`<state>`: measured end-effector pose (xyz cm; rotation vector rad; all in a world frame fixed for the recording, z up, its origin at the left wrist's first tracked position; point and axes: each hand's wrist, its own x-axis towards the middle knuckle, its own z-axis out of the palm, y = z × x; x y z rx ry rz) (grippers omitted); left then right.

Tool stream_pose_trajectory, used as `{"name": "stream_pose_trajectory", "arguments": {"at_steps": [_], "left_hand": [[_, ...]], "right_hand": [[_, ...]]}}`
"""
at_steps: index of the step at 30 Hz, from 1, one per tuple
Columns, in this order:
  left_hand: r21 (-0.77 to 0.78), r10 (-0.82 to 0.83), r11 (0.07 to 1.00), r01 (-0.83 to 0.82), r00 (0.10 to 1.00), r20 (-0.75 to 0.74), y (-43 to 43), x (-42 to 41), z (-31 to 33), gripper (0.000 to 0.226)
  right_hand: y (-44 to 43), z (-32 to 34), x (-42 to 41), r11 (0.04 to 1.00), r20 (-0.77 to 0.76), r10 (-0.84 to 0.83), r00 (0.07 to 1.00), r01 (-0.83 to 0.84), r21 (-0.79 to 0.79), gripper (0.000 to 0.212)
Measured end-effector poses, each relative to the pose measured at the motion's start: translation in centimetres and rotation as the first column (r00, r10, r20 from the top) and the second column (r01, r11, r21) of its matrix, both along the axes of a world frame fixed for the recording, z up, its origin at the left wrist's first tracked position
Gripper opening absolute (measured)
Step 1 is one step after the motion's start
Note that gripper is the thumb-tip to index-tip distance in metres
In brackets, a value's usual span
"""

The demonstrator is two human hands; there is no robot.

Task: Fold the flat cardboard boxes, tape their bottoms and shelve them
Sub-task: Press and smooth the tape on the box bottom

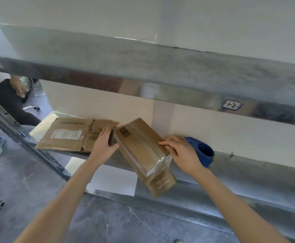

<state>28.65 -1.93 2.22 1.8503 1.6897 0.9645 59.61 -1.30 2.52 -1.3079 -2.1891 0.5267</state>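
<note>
While the folded box [143, 151] lies tilted on the shelf [248, 165], long axis far-left to near-right (near end overhanging), the left hand [104, 141] presses straight fingers against its far-left end. The right hand [180, 151] curls over its right edge, so seating it likely means pushing toward the wall.

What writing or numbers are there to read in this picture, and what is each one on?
"+2" (may be "1-2"), handwritten: white sticker on the shelf beam.
Printed line, white label and small tag: flat cardboard, too blurred to read.
Barcode and faint print on the lower flap: folded box, too small and blurred to read.
</note>
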Motion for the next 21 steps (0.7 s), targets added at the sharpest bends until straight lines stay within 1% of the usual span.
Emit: {"name": "stream_pose_trajectory", "arguments": {"at_steps": [2, 4, 7, 9, 10, 13, 16, 19, 21], "left_hand": [[-0.038, -0.092, 0.995, 0.092, 0.996, -0.003, 0.9, -0.7, -0.3, 0.075], [-0.051, -0.149, 0.987, 0.15, 0.989, 0.01, 1.5, -1.4, -0.7, 0.071], [-0.026, -0.177, 0.984, 0.179, 0.982, 0.06, 1.6, -2.4, -1.0, 0.066], [0.015, -0.175, 0.985, 0.174, 0.98, 0.097, 1.3, -2.6, -1.1, 0.063], [0.032, -0.171, 0.985, 0.169, 0.978, 0.12, 1.0, -2.6, -1.1, 0.062], [0.073, -0.162, 0.986, 0.152, 0.974, 0.159, 0.0, -2.1, -1.1, 0.056], [0.124, -0.166, 0.981, 0.149, 0.977, 0.137, -0.8, -1.8, -1.5, 0.052], [0.15, -0.165, 0.978, 0.147, 0.979, 0.117, -1.0, -1.7, -1.8, 0.049], [0.157, -0.181, 0.974, 0.162, 0.977, 0.114, -1.3, -1.8, -1.8, 0.049]], "right_hand": [[-0.9, 0.2, -0.5, 0.987, 0.0, -0.116, 0.993, 0.115, 0.113, 0.023], [-2.0, 0.4, -0.9, 0.958, -0.045, -0.227, 0.973, 0.232, 0.167, 0.021], [-4.2, 0.5, -1.3, 0.935, -0.045, -0.321, 0.946, 0.324, 0.146, 0.024], [-5.8, 0.5, -1.4, 0.936, -0.06, -0.342, 0.938, 0.345, 0.066, 0.031], [-6.5, 0.6, -1.6, 0.937, -0.074, -0.35, 0.934, 0.351, 0.002, 0.037], [-8.4, 1.1, -2.7, 0.916, -0.115, -0.372, 0.921, 0.344, -0.204, 0.069], [-9.3, 1.4, -3.8, 0.882, -0.129, -0.369, 0.92, 0.304, -0.36, 0.096], [-9.8, 1.5, -4.5, 0.847, -0.068, -0.353, 0.933, 0.288, -0.446, 0.121], [-9.8, 1.2, -5.0, 0.843, 0.002, -0.346, 0.938, 0.312, -0.437, 0.128]]}}
